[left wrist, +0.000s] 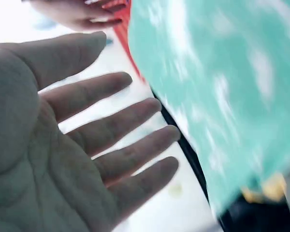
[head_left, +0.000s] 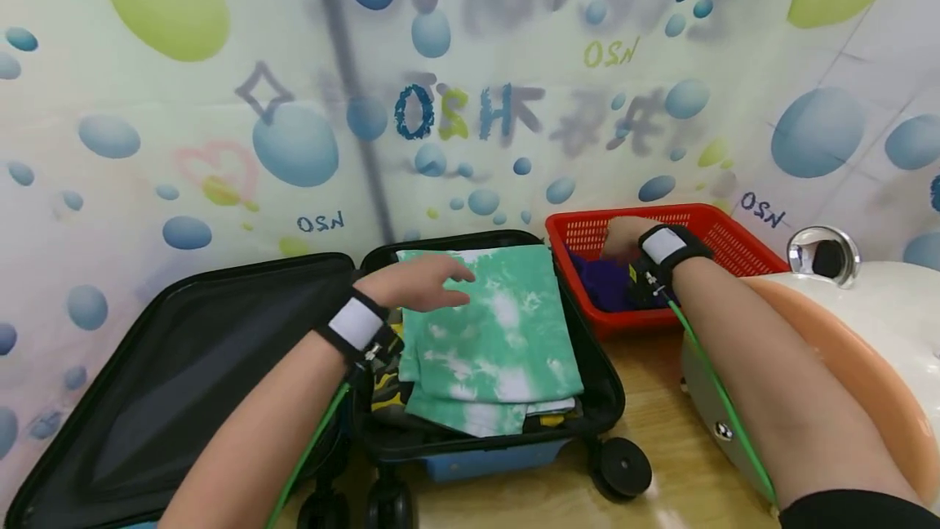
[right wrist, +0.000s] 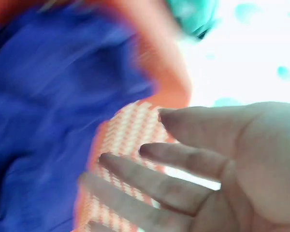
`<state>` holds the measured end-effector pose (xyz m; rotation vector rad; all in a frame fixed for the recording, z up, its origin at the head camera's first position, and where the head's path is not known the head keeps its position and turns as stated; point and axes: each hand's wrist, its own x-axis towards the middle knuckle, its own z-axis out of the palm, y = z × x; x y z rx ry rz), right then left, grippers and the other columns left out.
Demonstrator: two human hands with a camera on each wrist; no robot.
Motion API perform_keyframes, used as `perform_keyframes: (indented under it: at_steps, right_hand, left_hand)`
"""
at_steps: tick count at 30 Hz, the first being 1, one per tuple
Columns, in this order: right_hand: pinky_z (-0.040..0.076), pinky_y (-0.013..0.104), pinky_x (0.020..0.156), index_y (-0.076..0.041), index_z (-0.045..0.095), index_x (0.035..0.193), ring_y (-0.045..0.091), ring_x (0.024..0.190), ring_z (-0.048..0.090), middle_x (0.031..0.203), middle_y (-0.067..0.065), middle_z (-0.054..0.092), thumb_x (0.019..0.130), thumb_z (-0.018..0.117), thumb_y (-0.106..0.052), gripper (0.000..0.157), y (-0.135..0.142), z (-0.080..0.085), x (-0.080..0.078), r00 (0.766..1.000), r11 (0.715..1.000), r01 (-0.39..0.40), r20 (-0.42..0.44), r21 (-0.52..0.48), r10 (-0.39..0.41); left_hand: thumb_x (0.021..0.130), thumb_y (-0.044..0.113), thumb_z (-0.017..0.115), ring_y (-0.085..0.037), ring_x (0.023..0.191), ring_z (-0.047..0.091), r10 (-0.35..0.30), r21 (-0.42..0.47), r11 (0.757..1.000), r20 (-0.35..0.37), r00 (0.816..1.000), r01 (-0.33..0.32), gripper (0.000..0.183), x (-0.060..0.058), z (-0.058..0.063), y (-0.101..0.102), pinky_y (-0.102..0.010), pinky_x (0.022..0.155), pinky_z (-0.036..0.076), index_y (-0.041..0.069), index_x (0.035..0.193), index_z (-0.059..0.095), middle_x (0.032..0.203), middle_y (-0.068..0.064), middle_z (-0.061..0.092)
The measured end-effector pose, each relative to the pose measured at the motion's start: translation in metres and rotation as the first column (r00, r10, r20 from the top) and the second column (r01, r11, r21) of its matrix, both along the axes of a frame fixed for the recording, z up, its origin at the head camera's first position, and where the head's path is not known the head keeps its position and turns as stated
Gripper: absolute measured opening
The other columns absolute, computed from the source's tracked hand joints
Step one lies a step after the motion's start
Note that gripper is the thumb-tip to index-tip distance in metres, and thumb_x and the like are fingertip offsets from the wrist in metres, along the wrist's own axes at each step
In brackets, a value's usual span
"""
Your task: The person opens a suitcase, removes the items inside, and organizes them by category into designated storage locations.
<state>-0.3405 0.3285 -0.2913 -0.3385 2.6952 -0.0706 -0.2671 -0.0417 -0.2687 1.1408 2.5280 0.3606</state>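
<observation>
In the head view, folded green-and-white tie-dye cloth (head_left: pixel 499 333) lies stacked in the open suitcase (head_left: pixel 605 382). My left hand (head_left: pixel 419 282) hovers over the cloth's left edge; the left wrist view shows that hand (left wrist: pixel 87 130) with fingers spread and nothing held. To the right, my right hand (head_left: pixel 624 237) reaches into the red basket (head_left: pixel 602 321), over a dark blue-purple cloth (head_left: pixel 605 284). In the right wrist view the fingers of this hand (right wrist: pixel 198 169) are extended beside the blue fabric (right wrist: pixel 53 106), against the basket's mesh wall, with no grip on the fabric seen.
The suitcase's black lid half (head_left: pixel 198 382) lies spread out at the left. A white and orange basin-like piece (head_left: pixel 874 349) with a round chrome fitting (head_left: pixel 824 255) stands at the right. A patterned curtain (head_left: pixel 470 104) hangs behind. Black suitcase wheels (head_left: pixel 620 468) stick out at the front.
</observation>
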Motion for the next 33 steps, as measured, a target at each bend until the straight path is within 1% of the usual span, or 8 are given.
perform_keyframes:
  at_steps: [3,7,13,18,21,27,29,33]
  right_hand:
    - [0.054,0.034,0.066,0.007,0.068,0.102,0.022,0.071,0.065,0.084,0.015,0.07,0.095,0.058,-0.017,0.027,-0.038,0.028,0.017,0.995,0.99,0.068,-0.069,-0.125,-0.077]
    - [0.058,0.039,0.075,0.008,0.058,0.127,0.029,0.084,0.066,0.113,0.025,0.066,0.097,0.059,-0.019,0.04,-0.075,0.043,0.021,0.996,0.986,0.002,-0.086,-0.168,-0.017]
    - [0.049,0.048,0.102,0.009,0.052,0.136,0.04,0.121,0.056,0.138,0.029,0.055,0.097,0.059,-0.019,0.048,-0.106,0.024,0.01,0.994,0.989,-0.087,-0.07,-0.119,0.079]
    - [0.046,0.05,0.105,0.008,0.053,0.135,0.04,0.121,0.056,0.135,0.026,0.057,0.094,0.066,-0.024,0.053,-0.112,-0.001,0.002,0.988,0.989,-0.097,-0.131,-0.108,0.083]
    - [0.048,0.049,0.104,0.008,0.053,0.135,0.038,0.119,0.057,0.134,0.025,0.059,0.093,0.069,-0.03,0.059,-0.11,-0.011,-0.003,0.986,0.988,-0.083,-0.158,-0.128,0.062]
    - [0.051,0.037,0.08,0.002,0.063,0.117,0.028,0.093,0.058,0.11,0.018,0.066,0.088,0.074,-0.031,0.045,-0.107,-0.011,-0.007,0.988,0.967,-0.079,-0.149,-0.242,0.043]
    - [0.048,0.035,0.078,0.001,0.062,0.116,0.027,0.092,0.056,0.108,0.016,0.064,0.088,0.074,-0.029,0.042,-0.105,-0.011,-0.008,0.991,0.955,-0.075,-0.132,-0.286,0.038]
    - [0.049,0.032,0.078,0.002,0.062,0.119,0.026,0.094,0.058,0.109,0.016,0.065,0.086,0.076,-0.028,0.047,-0.104,-0.014,-0.011,0.998,0.933,-0.019,-0.063,-0.359,-0.004]
  left_hand:
    - [0.103,0.027,0.053,-0.03,0.128,0.057,0.078,-0.032,0.996,-0.003,0.997,-0.078,0.046,0.008,0.001,-0.031,-0.043,0.102,0.049,0.008,0.145,0.049,0.145,-0.015,0.054]
    - [0.102,0.026,0.055,-0.026,0.112,0.066,0.133,-0.109,0.985,-0.005,0.991,-0.133,0.045,0.022,-0.006,-0.048,-0.039,0.089,0.054,0.008,0.143,0.051,0.131,-0.015,0.064]
    - [0.102,0.029,0.056,-0.017,0.101,0.067,0.149,-0.103,0.985,0.075,0.986,-0.141,0.049,0.041,-0.031,-0.045,-0.036,0.088,0.051,0.011,0.146,0.047,0.132,-0.007,0.064]
    - [0.103,0.035,0.052,-0.023,0.127,0.057,0.193,-0.073,0.98,0.157,0.969,-0.183,0.06,0.05,-0.041,-0.051,-0.044,0.105,0.045,0.011,0.155,0.032,0.152,-0.009,0.047]
    - [0.104,0.037,0.048,-0.027,0.137,0.049,0.159,-0.069,0.987,0.242,0.957,-0.147,0.065,0.047,-0.04,-0.054,-0.045,0.111,0.041,0.008,0.157,0.024,0.158,-0.011,0.038]
    - [0.103,0.037,0.049,-0.025,0.115,0.061,0.118,-0.032,0.993,0.363,0.924,-0.114,0.062,0.039,-0.037,-0.052,-0.039,0.097,0.049,0.006,0.155,0.03,0.155,-0.013,0.04]
    - [0.102,0.036,0.052,-0.022,0.125,0.055,0.132,-0.01,0.99,0.394,0.91,-0.14,0.061,0.039,-0.039,-0.05,-0.038,0.099,0.048,0.008,0.153,0.034,0.157,-0.012,0.038]
    - [0.1,0.03,0.058,-0.016,0.1,0.06,0.151,0.044,0.978,0.522,0.84,-0.203,0.059,0.037,-0.043,-0.05,-0.034,0.083,0.053,0.015,0.153,0.037,0.142,-0.011,0.05]
